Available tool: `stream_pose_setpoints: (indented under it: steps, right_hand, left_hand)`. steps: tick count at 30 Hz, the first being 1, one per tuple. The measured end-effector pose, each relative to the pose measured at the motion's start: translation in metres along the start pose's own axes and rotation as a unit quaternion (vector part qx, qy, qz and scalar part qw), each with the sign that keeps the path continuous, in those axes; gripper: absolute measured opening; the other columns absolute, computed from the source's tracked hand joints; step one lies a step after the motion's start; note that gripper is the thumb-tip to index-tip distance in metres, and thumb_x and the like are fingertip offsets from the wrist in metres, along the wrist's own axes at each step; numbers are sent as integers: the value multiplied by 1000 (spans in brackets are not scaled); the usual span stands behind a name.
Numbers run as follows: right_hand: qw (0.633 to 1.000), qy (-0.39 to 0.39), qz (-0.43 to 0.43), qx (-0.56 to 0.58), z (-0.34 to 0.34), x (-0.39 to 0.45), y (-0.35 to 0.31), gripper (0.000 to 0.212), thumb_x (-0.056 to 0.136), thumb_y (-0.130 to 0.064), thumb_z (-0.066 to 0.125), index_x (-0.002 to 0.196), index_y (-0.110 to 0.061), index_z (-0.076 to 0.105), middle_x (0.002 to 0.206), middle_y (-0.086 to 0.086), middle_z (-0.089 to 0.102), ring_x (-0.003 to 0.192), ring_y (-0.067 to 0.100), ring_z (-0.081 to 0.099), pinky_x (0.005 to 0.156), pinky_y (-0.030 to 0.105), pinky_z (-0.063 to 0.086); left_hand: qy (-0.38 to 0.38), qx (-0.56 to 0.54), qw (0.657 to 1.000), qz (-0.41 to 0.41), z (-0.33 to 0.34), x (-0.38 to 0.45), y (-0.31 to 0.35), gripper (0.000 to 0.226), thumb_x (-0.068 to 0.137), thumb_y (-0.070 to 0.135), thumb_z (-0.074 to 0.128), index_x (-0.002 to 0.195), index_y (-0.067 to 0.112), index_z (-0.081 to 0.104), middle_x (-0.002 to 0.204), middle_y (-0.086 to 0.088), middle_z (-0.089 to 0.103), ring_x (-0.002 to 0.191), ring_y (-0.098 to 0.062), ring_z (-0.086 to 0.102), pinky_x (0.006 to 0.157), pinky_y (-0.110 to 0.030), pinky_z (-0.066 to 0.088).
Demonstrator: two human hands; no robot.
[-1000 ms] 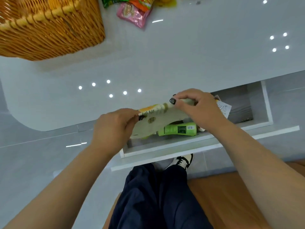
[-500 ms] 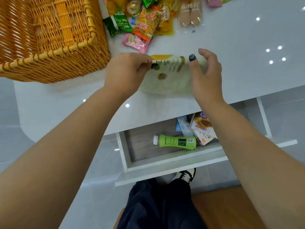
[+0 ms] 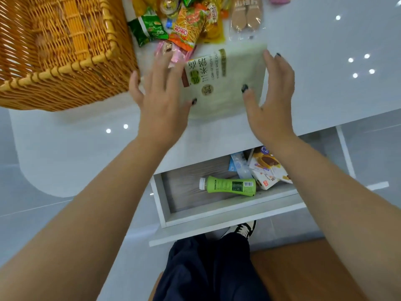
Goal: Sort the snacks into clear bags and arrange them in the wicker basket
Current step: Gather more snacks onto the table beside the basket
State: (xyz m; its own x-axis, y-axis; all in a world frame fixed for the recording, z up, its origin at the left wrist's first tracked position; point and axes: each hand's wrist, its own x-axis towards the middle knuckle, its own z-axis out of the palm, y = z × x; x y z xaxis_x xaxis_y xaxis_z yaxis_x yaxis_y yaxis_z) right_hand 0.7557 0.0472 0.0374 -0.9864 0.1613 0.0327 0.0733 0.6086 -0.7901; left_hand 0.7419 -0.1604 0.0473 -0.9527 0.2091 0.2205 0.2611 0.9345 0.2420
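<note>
Packet position: rice cracker packet (image 3: 223, 83) lying flat on the tabletop (image 3: 325, 88), just below the snack pile (image 3: 186, 25), right of the wicker basket (image 3: 60, 51).
Long axis: running away from the body, between both palms.
Left hand (image 3: 160, 98) grip: fingers spreading apart, overlapping the packet's left edge.
Right hand (image 3: 271, 92) grip: fingers straight, apart, flanking the right edge; equally near.
Hard to make out: contact blurring; clear bags not showing.

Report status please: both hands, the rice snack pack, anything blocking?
Left hand open, right hand open, flanking rice snack pack on white table. Wicker basket close left, snack pile behind. Drawer open below.
</note>
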Motion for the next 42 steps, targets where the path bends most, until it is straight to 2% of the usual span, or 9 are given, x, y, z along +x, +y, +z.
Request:
stream_pose_setpoints:
  steps: [6,11,14,18,22,27,34,37,42]
  right_hand:
    - [975,-80,-143,-149,-15,-81,63,51,89,-13,51,138,-1,42,147,16,23,136,37,31,106,54,36]
    - [978,-130,-90,-136,-22,-124,99,37,87,-14,48,122,-2,52,129,15,44,121,28,45,102,45,42]
    - [973,-149,-53,-168,-17,-132,119,26,84,-3,56,110,0,60,112,17,55,106,27,50,91,38,47]
    - [939,-206,104,-255,-13,-113,154,71,66,-9,81,128,-3,48,130,22,46,119,40,42,96,48,40]
    - [866,-290,241,-328,-13,-83,176,107,61,-37,87,146,-14,26,144,17,33,133,38,31,109,51,27]
    - [824,-371,221,-367,-10,-66,175,93,60,-47,85,138,-20,41,138,14,42,127,35,39,103,44,32]
    - [863,-328,285,-258,1,-74,181,134,53,-38,93,151,-11,6,151,18,13,140,39,19,115,49,26]
    - [847,-344,312,-259,3,-71,192,144,54,-41,92,152,-15,-10,158,15,-5,145,38,3,117,52,17]
    - [816,-371,348,-276,-11,-62,207,143,40,-58,91,151,-27,6,147,12,30,134,37,32,108,51,35]
  left_hand:
    - [-51,69,992,92,28,-77,21,82,81,19,68,150,15,24,157,-27,22,147,-37,14,111,-61,12]
    - [-71,5,991,116,47,-111,21,75,74,-2,64,143,10,37,153,-26,27,143,-38,24,111,-56,14]
    - [-157,-89,965,189,62,-134,28,78,68,-10,64,140,8,40,149,-21,30,133,-36,35,107,-53,26]
    - [-355,-105,897,242,88,-156,48,78,78,1,68,148,7,33,151,-18,34,128,-34,42,102,-47,43]
    - [-504,-6,856,112,124,-162,63,76,87,8,54,153,17,17,156,-10,22,137,-31,29,113,-43,25]
    - [-593,87,800,-8,140,-167,73,72,87,12,58,150,13,23,147,-13,32,138,-32,29,117,-57,15]
    - [-592,36,804,-39,141,-177,67,67,89,14,56,149,14,25,149,-10,32,135,-29,35,110,-41,32]
    - [-595,31,802,-54,147,-176,63,68,93,22,59,150,12,22,151,-10,33,137,-29,34,113,-42,29]
    - [-606,81,788,-63,156,-171,68,60,93,32,59,143,11,33,141,-12,40,128,-30,40,103,-42,36]
